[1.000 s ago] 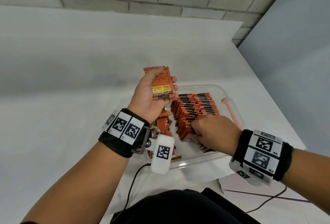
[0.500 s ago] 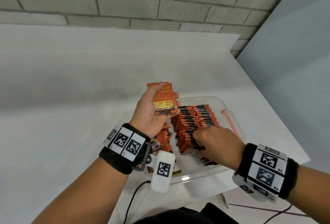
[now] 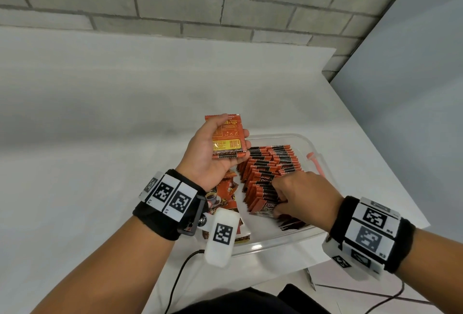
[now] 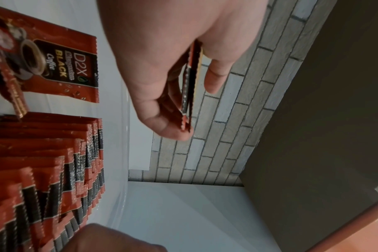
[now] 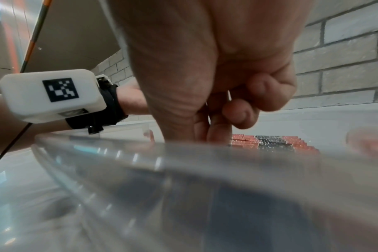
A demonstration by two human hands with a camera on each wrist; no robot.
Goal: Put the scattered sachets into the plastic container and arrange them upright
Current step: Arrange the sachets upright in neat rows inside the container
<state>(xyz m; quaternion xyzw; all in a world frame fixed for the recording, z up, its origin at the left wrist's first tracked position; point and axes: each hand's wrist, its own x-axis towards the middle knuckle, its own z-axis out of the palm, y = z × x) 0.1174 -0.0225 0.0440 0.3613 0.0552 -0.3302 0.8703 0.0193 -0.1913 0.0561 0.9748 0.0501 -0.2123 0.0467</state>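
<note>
My left hand (image 3: 216, 131) is raised over the far left corner of the clear plastic container (image 3: 275, 245) and holds a thin stack of red sachets (image 3: 229, 139), thumb on top. In the left wrist view that stack (image 4: 188, 85) is edge-on between thumb and fingers. A long row of upright red-and-black sachets (image 3: 271, 161) fills the container's middle. My right hand (image 3: 288, 196) is curled at the row's near end, its fingers gripping the nearest sachets (image 3: 263, 206). A few loose sachets (image 3: 225, 194) lie flat in the container's left part, partly hidden by my left wrist.
The container has a pink latch (image 3: 313, 161) on its right side and sits near the front right corner of a white table (image 3: 100, 138). A brick wall (image 3: 225, 0) runs behind. A black cable (image 3: 179, 277) hangs from my left wrist camera.
My head has tilted up, so hands and container sit lower in view. Both hands keep their holds; the right hand stays at the row's near end.
</note>
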